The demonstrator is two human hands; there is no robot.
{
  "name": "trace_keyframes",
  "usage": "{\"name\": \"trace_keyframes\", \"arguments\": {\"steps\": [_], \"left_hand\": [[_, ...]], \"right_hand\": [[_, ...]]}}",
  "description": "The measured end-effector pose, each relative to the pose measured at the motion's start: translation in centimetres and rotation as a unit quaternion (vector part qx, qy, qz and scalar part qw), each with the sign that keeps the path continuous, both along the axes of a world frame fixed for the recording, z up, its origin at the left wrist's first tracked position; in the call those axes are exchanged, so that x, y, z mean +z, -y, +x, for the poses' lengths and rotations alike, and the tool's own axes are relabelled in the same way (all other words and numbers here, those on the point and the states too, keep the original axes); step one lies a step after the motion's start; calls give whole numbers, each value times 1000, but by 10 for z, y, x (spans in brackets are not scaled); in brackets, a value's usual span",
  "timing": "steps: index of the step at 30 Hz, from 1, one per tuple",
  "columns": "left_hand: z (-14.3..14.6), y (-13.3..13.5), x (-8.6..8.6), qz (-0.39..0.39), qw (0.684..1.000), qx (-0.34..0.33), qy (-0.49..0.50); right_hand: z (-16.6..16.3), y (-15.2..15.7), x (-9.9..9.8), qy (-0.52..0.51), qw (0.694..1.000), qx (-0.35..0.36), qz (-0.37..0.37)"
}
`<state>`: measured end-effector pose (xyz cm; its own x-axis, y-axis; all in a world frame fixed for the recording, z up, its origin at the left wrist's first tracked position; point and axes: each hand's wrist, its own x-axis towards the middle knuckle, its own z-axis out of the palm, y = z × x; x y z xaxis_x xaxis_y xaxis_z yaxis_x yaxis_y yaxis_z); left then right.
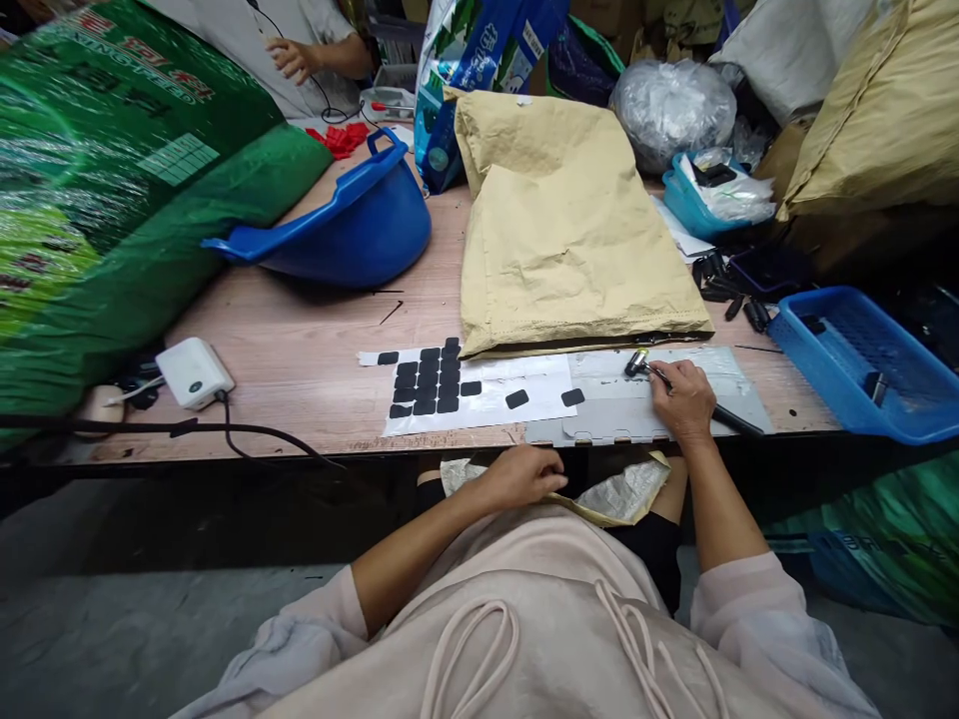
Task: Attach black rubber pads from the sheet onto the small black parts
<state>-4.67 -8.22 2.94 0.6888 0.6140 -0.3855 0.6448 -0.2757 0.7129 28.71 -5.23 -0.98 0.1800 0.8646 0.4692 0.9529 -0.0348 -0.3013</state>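
Note:
My right hand (683,399) is closed around a small hammer (738,419) with a black handle. Its shiny metal head (636,363) points left, over a grey sheet (614,404) at the table's front edge. Below that edge, my left hand (524,473) has curled fingers beside an open paper bag (625,491) on my lap; anything in its fingers is hidden. To the left lies a white sheet (490,407) bearing several black rounded pads (427,379) in rows. A few loose pads (516,399) lie apart from them, one (572,397) nearer the grey sheet.
A large tan paper sack (561,230) lies behind the sheets. A blue basin (352,230) and green sacks (142,180) stand left, near a white device (195,372) with cables. A blue basket (861,350) sits right. Another person's hand (296,60) shows across the table.

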Motion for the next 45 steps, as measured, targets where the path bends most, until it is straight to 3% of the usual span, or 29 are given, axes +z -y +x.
{"name": "trace_keyframes", "arguments": {"steps": [2, 4, 9, 13, 17, 27, 33, 36, 39, 45], "left_hand": [[7, -28, 18, 28, 997, 54, 57], [16, -65, 29, 111, 984, 134, 47], [37, -152, 34, 207, 954, 208, -57], [43, -190, 40, 278, 929, 241, -42], [49, -208, 50, 304, 918, 254, -31], [76, -202, 33, 291, 924, 239, -67], [48, -154, 26, 277, 942, 190, 15], [35, -119, 11, 241, 960, 129, 55], [29, -98, -9, 241, 960, 109, 91], [24, -99, -37, 229, 942, 143, 200]], "right_hand": [[0, 0, -1, -1, 1000, -2, 2], [0, 0, 0, -5, 1000, -1, 2], [-1, 1, 0, -11, 1000, 4, 2], [-1, 0, -1, -4, 1000, 4, 13], [-1, 0, -1, 1, 1000, 5, 14], [0, 0, -1, 12, 1000, 5, 12], [2, 1, 0, 19, 1000, 7, 12], [3, 1, 0, 17, 1000, 5, 8], [3, 1, 0, 13, 1000, 0, 6], [9, 0, -1, 2, 1000, 14, 2]]}}
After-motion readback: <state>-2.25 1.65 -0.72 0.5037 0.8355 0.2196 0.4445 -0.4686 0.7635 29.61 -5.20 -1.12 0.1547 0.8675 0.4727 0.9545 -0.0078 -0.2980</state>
